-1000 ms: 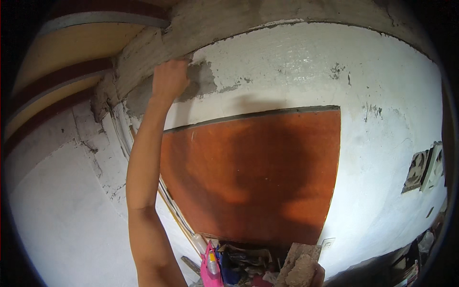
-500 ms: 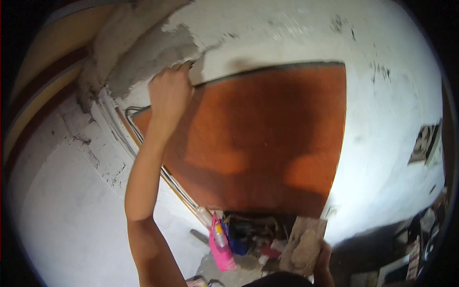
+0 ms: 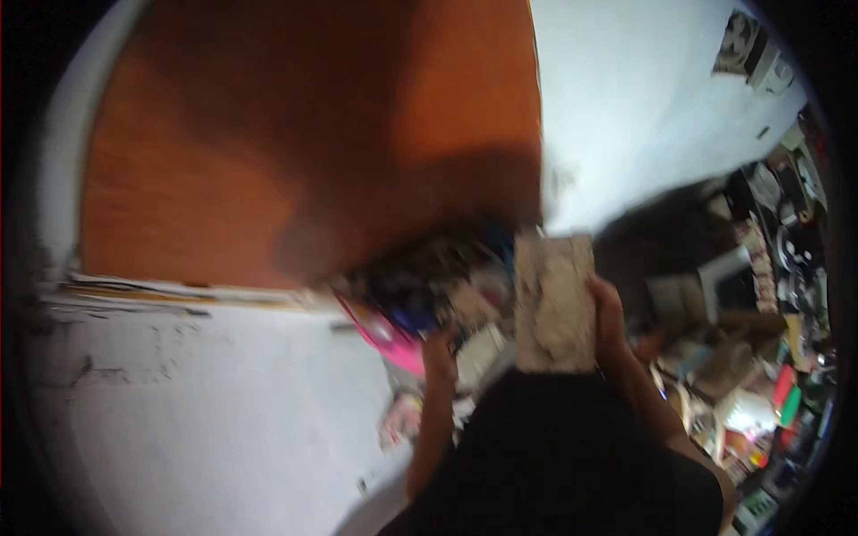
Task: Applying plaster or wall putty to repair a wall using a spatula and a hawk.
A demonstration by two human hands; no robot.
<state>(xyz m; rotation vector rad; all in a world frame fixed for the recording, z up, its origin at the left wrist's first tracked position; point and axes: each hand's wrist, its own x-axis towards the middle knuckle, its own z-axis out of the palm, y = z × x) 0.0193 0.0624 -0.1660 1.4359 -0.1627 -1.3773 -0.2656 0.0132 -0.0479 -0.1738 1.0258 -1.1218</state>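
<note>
- Just beyond your dark clothing [image 3: 554,447], right of the middle of the view, sits the board [image 3: 525,344], a flat rectangular piece with a pale, mortar-like patch [image 3: 560,304] spread over its face.
- Your right hand [image 3: 609,322] is closed on the board's right edge; the underside is hidden, so I cannot tell how far your fingers reach beneath it. One-sided support probably lets the far edge dip, so hold the board level and close to your body.
- Your left hand [image 3: 439,357] is lowered, left of the board and apart from it. Blur hides its fingers, and I cannot tell whether they are open or closed on something. If you bring it to the patch, come in low and gently, bracing the board against the push.
- Just beside that hand is the pink bag [image 3: 398,348], with dark, jumbled items [image 3: 420,286] beyond it; mind your knuckles and wrist there.
- Farther out, the orange-brown panel [image 3: 179,205] fills the upper left, partly under a broad shadow. Angle yourself so that shadow stays off your work.
- To the right, mixed clutter [image 3: 742,411] crowds the floor; look before you step that way.
</note>
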